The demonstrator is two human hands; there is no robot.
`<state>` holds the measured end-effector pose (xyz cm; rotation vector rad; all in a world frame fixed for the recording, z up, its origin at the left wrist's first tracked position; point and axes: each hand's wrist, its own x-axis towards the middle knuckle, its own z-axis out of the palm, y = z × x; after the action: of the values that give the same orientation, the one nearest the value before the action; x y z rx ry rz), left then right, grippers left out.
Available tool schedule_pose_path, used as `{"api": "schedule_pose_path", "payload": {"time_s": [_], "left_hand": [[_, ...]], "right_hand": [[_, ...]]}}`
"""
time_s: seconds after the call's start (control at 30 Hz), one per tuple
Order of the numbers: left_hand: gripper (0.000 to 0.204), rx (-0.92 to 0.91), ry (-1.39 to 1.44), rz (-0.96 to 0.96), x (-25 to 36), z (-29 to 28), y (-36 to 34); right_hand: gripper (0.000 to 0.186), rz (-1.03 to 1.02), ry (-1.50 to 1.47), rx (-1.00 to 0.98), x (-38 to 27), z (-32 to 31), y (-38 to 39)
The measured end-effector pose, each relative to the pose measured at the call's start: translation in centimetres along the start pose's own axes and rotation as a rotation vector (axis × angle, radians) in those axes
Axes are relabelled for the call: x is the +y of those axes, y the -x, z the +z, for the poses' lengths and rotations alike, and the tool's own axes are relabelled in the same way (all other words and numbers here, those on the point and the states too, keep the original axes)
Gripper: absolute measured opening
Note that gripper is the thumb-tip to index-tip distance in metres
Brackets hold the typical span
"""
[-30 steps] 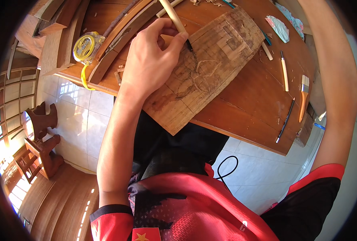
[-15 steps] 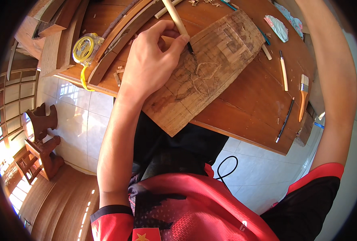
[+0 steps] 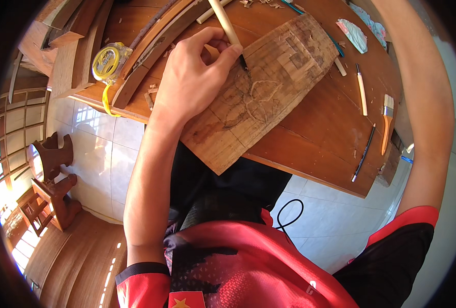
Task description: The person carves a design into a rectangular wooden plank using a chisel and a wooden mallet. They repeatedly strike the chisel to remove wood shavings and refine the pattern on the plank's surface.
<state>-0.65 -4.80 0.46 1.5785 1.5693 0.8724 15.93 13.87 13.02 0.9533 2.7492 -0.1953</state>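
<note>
My left hand (image 3: pixel 194 72) is closed round a wood-carving chisel (image 3: pixel 224 24), which has a pale round wooden handle and a dark, narrow blade. The blade slants down onto a worn wooden board (image 3: pixel 261 136), and its tip meets the carved lines there. Leaf-like or petal-like outlines and a recessed square pattern are cut into the board's face. The board lies slanted across the table, its near corner jutting past the edge. My right forearm (image 3: pixel 428 102) rises along the right side and leaves the picture at the top, so the right hand is out of sight.
On the brown wooden table (image 3: pixel 310 146) lie a flat brush (image 3: pixel 387 120), another pale-handled tool (image 3: pixel 362 92), a dark pencil (image 3: pixel 364 154) and a crumpled cloth (image 3: pixel 353 37). A yellow tape measure (image 3: pixel 110 63) sits beside long wooden strips (image 3: pixel 151 56) at left. Shavings (image 3: pixel 261 4) are scattered about.
My right forearm has shifted slightly to the left. The left hand, the chisel and the board look almost unmoved.
</note>
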Motion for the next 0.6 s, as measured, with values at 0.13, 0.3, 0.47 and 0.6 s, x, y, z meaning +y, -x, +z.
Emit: {"api": "schedule_pose_path", "payload": {"time_s": [0.13, 0.3, 0.47, 0.6], "left_hand": [[0.034, -0.023, 0.015, 0.002, -0.1, 0.0, -0.2], [0.033, -0.022, 0.022, 0.029, -0.3, 0.0, -0.2], [0.037, -0.042, -0.003, 0.025, -0.5, 0.1, -0.2], [0.037, -0.019, 0.027, 0.047, -1.1, 0.5, -0.2]], "right_hand": [[0.040, -0.065, -0.015, 0.101, 1.4, 0.3, -0.2], [0.040, -0.078, 0.005, 0.063, -0.3, -1.0, 0.9], [0.040, -0.199, 0.096, 0.149, 0.8, -0.2, 0.9], [0.039, 0.004, -0.023, -0.030, -0.1, -1.3, 0.6]]}}
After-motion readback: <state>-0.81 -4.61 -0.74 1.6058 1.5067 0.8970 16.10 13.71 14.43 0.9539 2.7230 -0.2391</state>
